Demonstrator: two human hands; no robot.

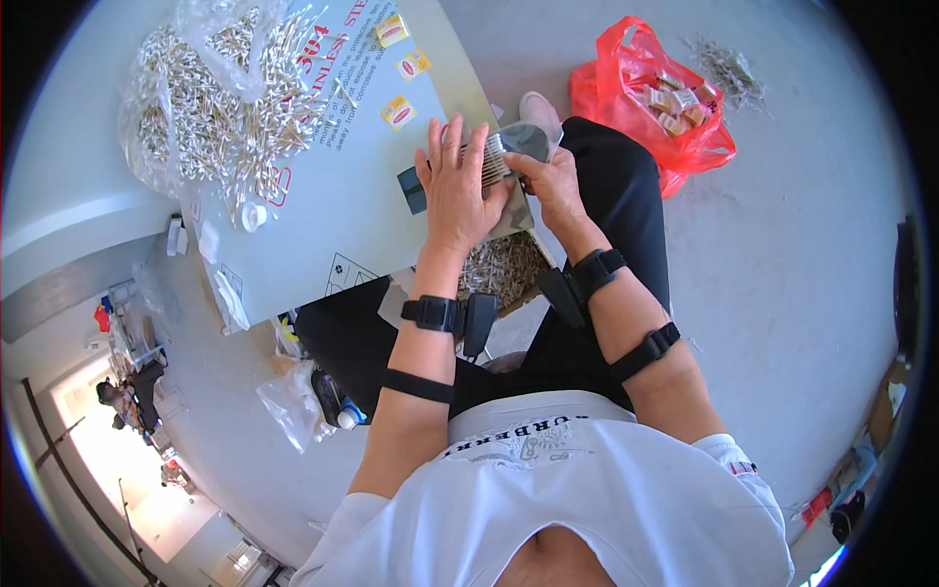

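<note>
My left hand point(457, 191) lies flat on the table with its fingers stretched out, beside a row of cotton swabs point(495, 159) lined up side by side. Its thumb points toward the near end of the row. My right hand point(554, 184) is closed at the table's right edge, gripping a clear, greyish plastic piece point(529, 142); its index finger reaches the swabs. The exact shape of the plastic is hard to make out. A dark flat rectangle point(412, 192) shows left of my left hand. Beyond it lie three small yellow-and-white cards point(399, 112).
A large heap of loose cotton swabs point(230, 117) in clear plastic covers the table's far left. Below the table edge sits a box of swabs point(504, 266). On the floor at right stands a red plastic bag point(611, 83) with small packs inside. A white cap point(253, 216) lies near the heap.
</note>
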